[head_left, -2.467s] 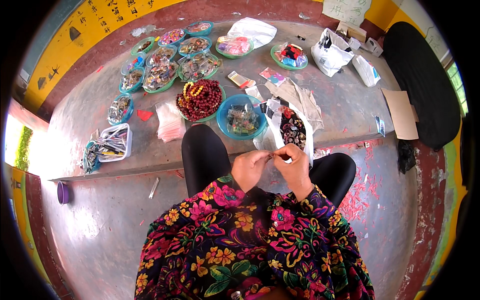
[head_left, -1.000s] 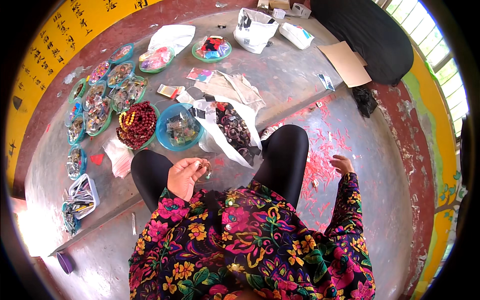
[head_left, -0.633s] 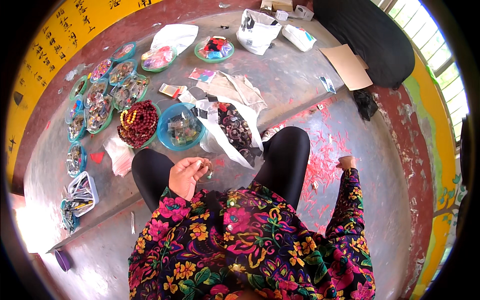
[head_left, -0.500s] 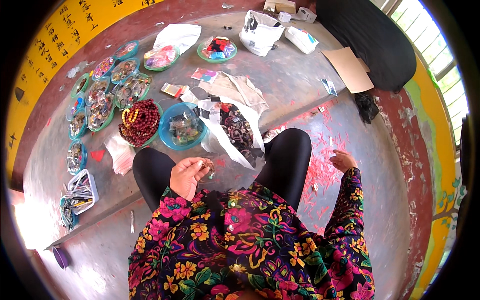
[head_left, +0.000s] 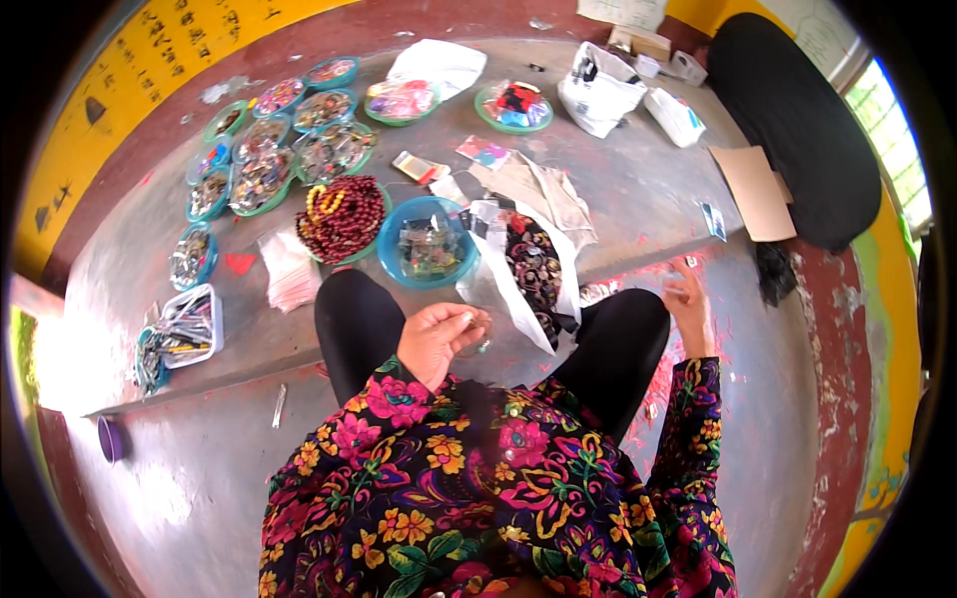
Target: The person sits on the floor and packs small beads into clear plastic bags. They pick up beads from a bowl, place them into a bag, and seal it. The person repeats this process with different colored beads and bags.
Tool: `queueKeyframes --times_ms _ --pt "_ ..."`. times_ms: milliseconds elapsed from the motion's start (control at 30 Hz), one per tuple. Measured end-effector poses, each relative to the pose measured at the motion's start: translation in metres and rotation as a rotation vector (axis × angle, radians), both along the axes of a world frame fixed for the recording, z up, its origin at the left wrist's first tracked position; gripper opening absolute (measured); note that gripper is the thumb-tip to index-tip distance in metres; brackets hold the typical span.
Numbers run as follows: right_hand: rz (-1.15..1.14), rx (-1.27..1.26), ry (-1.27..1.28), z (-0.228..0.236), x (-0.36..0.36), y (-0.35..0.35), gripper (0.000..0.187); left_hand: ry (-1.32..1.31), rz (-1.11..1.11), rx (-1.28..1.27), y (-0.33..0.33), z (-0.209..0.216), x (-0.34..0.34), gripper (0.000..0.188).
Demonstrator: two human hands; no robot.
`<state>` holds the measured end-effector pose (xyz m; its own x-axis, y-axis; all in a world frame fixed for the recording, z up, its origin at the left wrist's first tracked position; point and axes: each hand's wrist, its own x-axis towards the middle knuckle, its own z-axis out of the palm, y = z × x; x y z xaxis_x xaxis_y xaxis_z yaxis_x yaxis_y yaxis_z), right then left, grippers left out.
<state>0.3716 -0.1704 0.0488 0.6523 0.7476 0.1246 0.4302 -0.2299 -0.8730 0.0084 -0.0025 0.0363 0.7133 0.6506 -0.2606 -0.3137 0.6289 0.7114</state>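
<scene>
My left hand, in front of my left knee, is closed in a pinch on a small brownish loop with a pale bead-like end. It looks like a bracelet or similar trinket, too small to tell. Raised beyond my right knee, my right hand has its fingers apart and nothing visible in them. Between my knees lies an opened white bag full of dark, round, wrapped trinkets. Just left of it stands a blue bowl holding small clear packets.
Dark red beads fill a bowl beside a stack of clear plastic sleeves. Several trinket bowls cluster at the far left, near a white pen tray. Red scraps litter the lower floor by a step edge. Cardboard lies at right.
The view has shifted, so the surroundings sit further right. My right hand has lifted and swung forward, its fingers now pointing up. My left hand keeps its pinch on the small loop.
</scene>
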Motion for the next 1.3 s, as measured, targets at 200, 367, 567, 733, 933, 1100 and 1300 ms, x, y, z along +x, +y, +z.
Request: queueKeyframes --times_ms 200,367,567,733,933,1100,1300 --pt "0.403 0.080 0.462 0.024 -0.139 0.074 0.027 -0.013 0.067 -0.005 -0.004 0.006 0.001 0.016" --pt "0.503 0.100 0.747 0.013 -0.193 0.092 0.019 0.004 0.114 0.001 -0.007 0.010 0.002 0.016" --pt "0.409 0.116 0.603 0.009 -0.203 0.090 0.010 -0.013 0.077 0.048 -0.012 0.013 0.005 0.016" --pt "0.384 0.098 0.578 0.007 -0.200 0.085 0.009 0.049 0.007 0.087 -0.012 0.013 0.005 0.018" --pt "0.405 0.066 0.424 0.012 -0.203 0.082 0.009 0.139 -0.090 0.124 -0.006 0.012 0.004 0.016" --pt "0.382 0.055 0.499 0.007 -0.204 0.080 0.010 0.152 -0.086 0.102 -0.006 0.009 0.003 0.016" --pt "0.455 0.109 0.669 0.017 -0.204 0.079 0.012 0.110 -0.124 0.057 -0.003 0.006 0.002 0.017"
